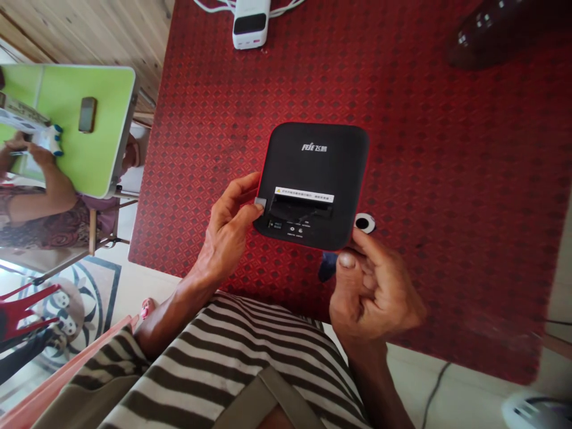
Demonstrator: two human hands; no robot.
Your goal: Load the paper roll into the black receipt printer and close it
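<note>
A black, square-cornered receipt printer (314,170) with red edges and white lettering is held level above the red patterned table. It has a dark paper slot and a white warning strip. My left hand (230,229) grips its left edge, the thumb on a small grey tab. My right hand (375,286) is curled at the lower right corner, its index finger at the edge and the other fingers folded. Just past that corner is a white round thing with a black centre (364,223). A dark blue object (328,266) shows partly below the printer.
A white power bank (251,24) with cables lies at the table's (201,131) far side. A dark glossy object (482,36) stands at upper right. On the left, another person's hands (33,149) work at a green table (107,161) holding a phone (87,114).
</note>
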